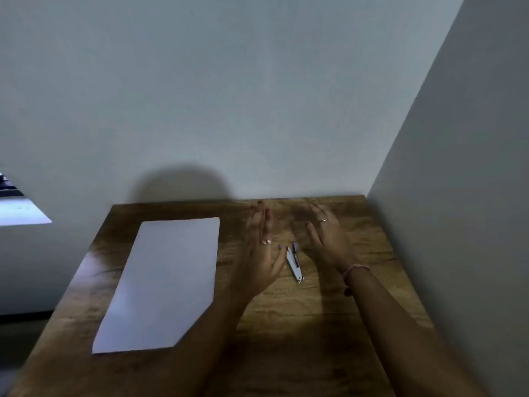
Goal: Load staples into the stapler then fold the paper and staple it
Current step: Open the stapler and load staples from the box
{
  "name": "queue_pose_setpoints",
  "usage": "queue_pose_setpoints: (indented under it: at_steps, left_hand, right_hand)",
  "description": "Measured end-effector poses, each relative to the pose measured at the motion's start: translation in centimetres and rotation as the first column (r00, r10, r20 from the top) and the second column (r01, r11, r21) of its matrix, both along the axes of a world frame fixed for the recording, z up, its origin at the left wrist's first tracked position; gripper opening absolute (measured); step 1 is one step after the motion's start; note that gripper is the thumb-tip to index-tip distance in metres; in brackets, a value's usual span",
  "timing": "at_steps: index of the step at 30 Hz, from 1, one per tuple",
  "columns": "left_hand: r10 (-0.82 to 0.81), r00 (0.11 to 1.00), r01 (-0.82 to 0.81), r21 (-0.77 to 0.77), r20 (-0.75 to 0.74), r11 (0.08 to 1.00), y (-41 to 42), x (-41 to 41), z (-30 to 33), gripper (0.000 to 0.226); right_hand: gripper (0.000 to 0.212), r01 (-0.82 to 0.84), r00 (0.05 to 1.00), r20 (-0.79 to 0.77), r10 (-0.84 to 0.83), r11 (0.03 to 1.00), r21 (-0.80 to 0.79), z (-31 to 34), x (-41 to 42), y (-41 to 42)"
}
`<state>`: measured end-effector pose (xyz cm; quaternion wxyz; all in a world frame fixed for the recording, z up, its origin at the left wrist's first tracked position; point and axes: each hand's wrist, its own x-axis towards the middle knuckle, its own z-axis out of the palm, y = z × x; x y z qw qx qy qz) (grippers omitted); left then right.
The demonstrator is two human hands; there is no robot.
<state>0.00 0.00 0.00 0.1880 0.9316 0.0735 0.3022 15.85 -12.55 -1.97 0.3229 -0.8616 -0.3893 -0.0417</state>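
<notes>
Head view, looking down on a brown wood-grain table [286,325] set into a corner of pale grey walls [229,96]. White rectangular sheet of paper [163,282] lies flat on the left half of the table, unfolded, its near right corner cut off by the left forearm crossing in front of it. Small silver metal stapler [294,263] with a purple-tinted far end lies on the table surface right of the paper, well apart from it, long axis running roughly away from the viewer; whether its top is raised or closed cannot be told, the shape is blurred. Left hand [262,253] is above the table just left of the stapler, fingers straight and extended away from the body, thumb spread toward the stapler with its tip just beside the stapler's far end; contact cannot be confirmed. A ring shows on one finger. Right hand [326,239] is just right of the stapler, palm down, fingers straight and slightly spread, holding nothing; a ring on one finger, a pink band [355,270] at the wrist. Both hands are motion-blurred. Stapler sits between the two hands. Rounded dark shadow falls on the back wall above the table's far edge. No loose staples can be made out.
</notes>
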Motion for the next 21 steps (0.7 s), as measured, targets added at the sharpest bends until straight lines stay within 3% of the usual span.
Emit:
queue_pose_setpoints:
  at_steps: [6, 11, 16, 21]
  left_hand:
    - [0.014, 0.962, -0.091, -0.273, -0.271, 0.958, -1.9, -2.7, -3.4, 0.076]
    - [0.017, 0.947, -0.216, -0.599, -0.32, 0.771, -2.9, -3.2, -4.4, 0.065]
    - [0.015, 0.95, -0.24, -0.699, -0.312, 0.674, -3.3, -2.4, -5.6, 0.054]
    - [0.024, 0.949, -0.266, -0.759, -0.314, 0.594, -3.0, -0.9, -6.4, 0.045]
  right_hand:
    - [0.037, -0.007, 0.985, -0.171, -0.005, 0.997, -0.071, -1.4, -0.6, 0.7]
    - [0.031, 0.079, 0.934, -0.344, -0.096, 0.995, -0.065, -2.5, -1.6, 0.7]
    - [0.026, 0.128, 0.905, -0.4, -0.142, 0.99, -0.062, -3.0, -2.6, 0.9]
    - [0.025, 0.145, 0.903, -0.359, -0.236, 0.954, -0.262, -2.9, -2.5, 1.8]
